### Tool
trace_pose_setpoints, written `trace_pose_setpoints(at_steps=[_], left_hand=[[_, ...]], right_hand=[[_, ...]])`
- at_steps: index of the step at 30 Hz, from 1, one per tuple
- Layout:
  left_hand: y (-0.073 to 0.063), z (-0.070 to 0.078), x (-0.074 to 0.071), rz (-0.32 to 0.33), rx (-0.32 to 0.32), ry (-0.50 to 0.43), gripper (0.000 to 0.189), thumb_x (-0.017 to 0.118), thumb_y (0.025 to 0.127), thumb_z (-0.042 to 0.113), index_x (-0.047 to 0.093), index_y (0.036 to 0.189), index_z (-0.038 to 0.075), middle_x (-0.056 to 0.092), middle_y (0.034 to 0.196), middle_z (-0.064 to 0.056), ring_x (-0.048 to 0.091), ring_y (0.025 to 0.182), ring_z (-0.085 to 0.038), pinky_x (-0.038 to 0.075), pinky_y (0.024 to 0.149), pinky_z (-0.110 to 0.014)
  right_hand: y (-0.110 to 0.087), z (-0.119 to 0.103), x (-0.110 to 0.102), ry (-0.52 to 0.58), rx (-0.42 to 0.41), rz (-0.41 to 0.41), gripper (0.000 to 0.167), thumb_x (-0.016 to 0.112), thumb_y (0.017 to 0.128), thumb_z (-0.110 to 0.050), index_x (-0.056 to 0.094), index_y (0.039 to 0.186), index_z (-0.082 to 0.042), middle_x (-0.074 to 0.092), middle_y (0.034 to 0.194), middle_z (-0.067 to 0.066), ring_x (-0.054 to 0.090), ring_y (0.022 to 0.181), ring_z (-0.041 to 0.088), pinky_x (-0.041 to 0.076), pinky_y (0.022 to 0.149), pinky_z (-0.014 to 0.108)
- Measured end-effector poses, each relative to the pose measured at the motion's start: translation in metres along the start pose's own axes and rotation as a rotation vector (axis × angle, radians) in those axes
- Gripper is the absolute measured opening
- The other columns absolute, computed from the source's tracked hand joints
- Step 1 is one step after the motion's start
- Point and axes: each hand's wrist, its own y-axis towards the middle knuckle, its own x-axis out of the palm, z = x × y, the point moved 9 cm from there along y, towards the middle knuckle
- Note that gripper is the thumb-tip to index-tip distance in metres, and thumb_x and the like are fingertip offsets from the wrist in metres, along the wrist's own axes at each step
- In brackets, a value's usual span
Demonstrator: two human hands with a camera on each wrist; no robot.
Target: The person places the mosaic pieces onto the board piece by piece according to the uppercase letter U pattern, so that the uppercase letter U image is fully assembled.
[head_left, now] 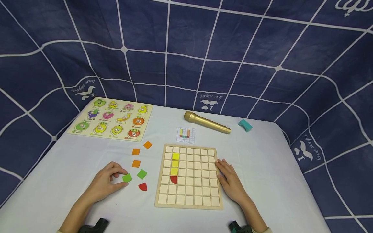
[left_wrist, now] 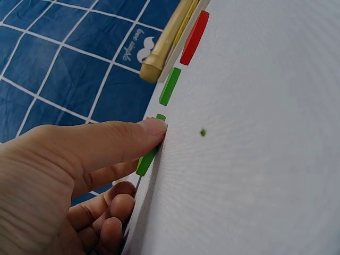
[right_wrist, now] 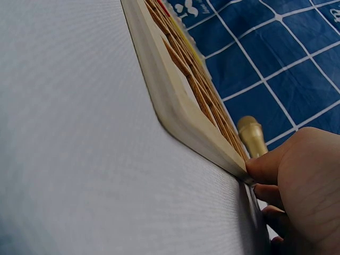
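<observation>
My left hand (head_left: 103, 182) pinches a green square tile (head_left: 127, 178) between thumb and fingers, at or just above the cloth; the left wrist view shows the thumb over this green tile (left_wrist: 144, 163). Just right of it lie another green tile (head_left: 141, 174) and a red quarter-circle tile (head_left: 142, 186). The wooden grid board (head_left: 189, 206) holds a column of yellow squares (head_left: 175, 163) with a red quarter-circle (head_left: 173, 180) directly below them. My right hand (head_left: 231, 183) rests against the board's right edge, its thumb touching the wooden rim (right_wrist: 199, 139) in the right wrist view.
Orange squares (head_left: 136, 151) lie left of the board. Behind the board are a pattern card (head_left: 185, 135), a gold microphone (head_left: 207, 122) and a teal block (head_left: 245, 125). A fruit puzzle board (head_left: 116, 111) stands back left. Blue checked cloth (head_left: 186, 38) surrounds the table's back and sides.
</observation>
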Motion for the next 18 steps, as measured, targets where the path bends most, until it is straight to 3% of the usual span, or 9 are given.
trace_pose_setpoints(at_steps=[13,18], left_hand=[[0.002,-0.006,0.000,-0.003,-0.092,-0.025,0.031,0.083,0.062,0.007,0.067,0.087,0.014,0.053,0.081,0.006,0.045,0.069,-0.009,0.039,0.059,-0.022],[0.006,0.005,-0.006,0.043,-0.062,-0.062,0.033,0.080,0.062,0.001,0.065,0.089,0.012,0.053,0.075,0.004,0.046,0.065,-0.011,0.039,0.057,-0.022]], right_hand=[[0.000,-0.001,0.000,-0.011,-0.001,-0.003,0.047,0.056,0.090,-0.004,0.045,0.135,-0.003,0.036,0.143,0.010,0.022,0.136,0.029,0.011,0.106,0.053],[0.001,-0.001,0.000,-0.008,0.000,-0.006,0.047,0.056,0.089,-0.004,0.045,0.135,-0.002,0.036,0.143,0.011,0.022,0.136,0.030,0.011,0.106,0.053]])
